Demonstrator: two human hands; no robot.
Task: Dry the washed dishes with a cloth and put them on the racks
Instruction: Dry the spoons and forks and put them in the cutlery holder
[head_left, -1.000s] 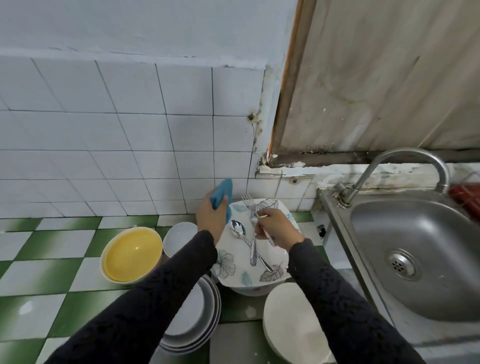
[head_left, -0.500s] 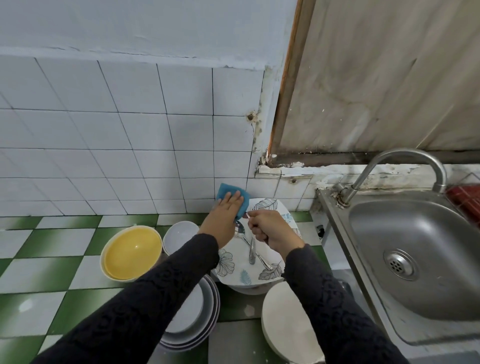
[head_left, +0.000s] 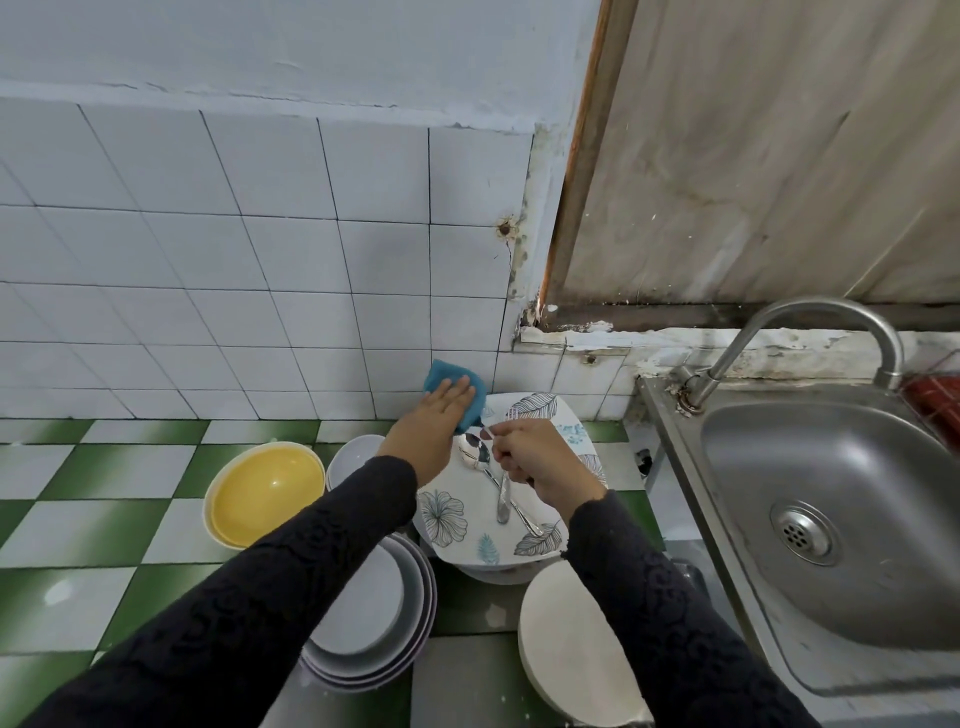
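No text, label, brand or number can be read anywhere

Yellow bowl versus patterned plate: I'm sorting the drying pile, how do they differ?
The yellow bowl is round, deep and plain; the patterned plate is squarish, shallow, with leaf prints. The bowl is empty; the plate carries a spoon. Both face up, left of the sink.

Fork mid-section hidden inside right hand. Cloth half covered by left hand. Grey plate stack partly under left sleeve. Red thing past sink cut by frame edge, can't identify.
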